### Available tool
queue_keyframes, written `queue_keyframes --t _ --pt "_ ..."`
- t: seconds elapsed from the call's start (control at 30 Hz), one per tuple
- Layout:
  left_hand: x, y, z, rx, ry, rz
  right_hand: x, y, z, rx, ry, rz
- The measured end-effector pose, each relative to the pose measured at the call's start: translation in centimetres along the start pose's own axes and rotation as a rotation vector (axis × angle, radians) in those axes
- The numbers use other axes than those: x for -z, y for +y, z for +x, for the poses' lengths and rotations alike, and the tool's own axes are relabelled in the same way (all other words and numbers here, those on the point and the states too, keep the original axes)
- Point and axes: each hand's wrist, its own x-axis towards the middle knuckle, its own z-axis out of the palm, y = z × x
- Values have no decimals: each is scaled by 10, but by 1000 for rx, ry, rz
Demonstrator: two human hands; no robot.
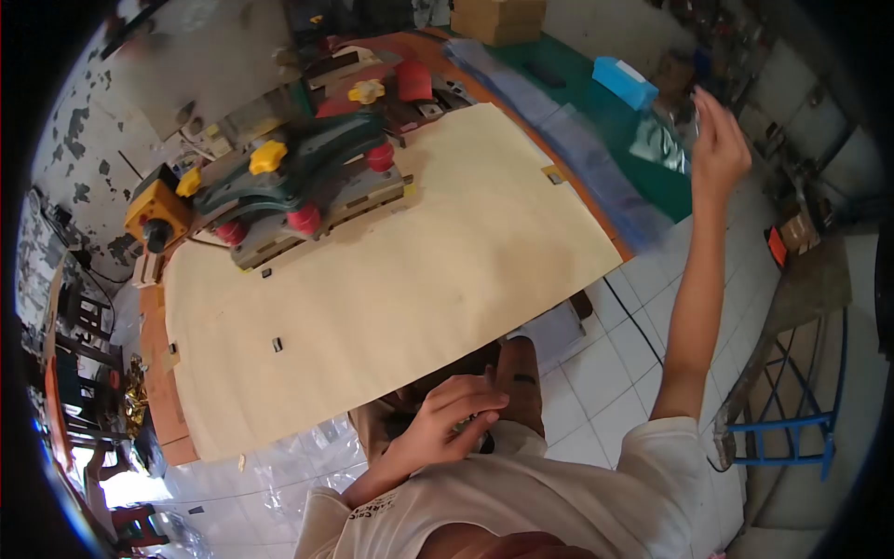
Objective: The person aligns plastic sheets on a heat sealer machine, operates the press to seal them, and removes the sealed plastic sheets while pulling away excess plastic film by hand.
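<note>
My left hand (pixel 456 415) is in front of my lap, below the near edge of the table. Its fingers are curled together, and a small dark thing partly shows under them, too hidden to name. My right hand (pixel 719 149) is raised far out to the right, beside the green surface (pixel 596 126). Its fingers are pinched together at the tips, and whatever they hold is too small to make out. Near that hand are a clear plastic bag (pixel 659 144) and a blue box (pixel 624 82).
A table covered with tan paper (pixel 400 298) spreads before me. On it stands a dark green machine (pixel 298 177) with yellow knobs and red posts. Small black pieces (pixel 277 345) lie on the paper. A blue metal-framed chair (pixel 782 424) stands at right.
</note>
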Motion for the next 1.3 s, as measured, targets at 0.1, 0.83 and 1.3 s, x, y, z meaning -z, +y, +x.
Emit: queue_keyframes --t 0.1,0.83,1.3 --pt "0 5 -6 9 -55 -11 -27 3 56 213 2 -27" --pt "16 -15 112 -30 594 381 15 -217 -95 -550 -897 1090" --pt "22 -34 81 120 720 -51 -40 -192 -189 -2242 -859 1613"
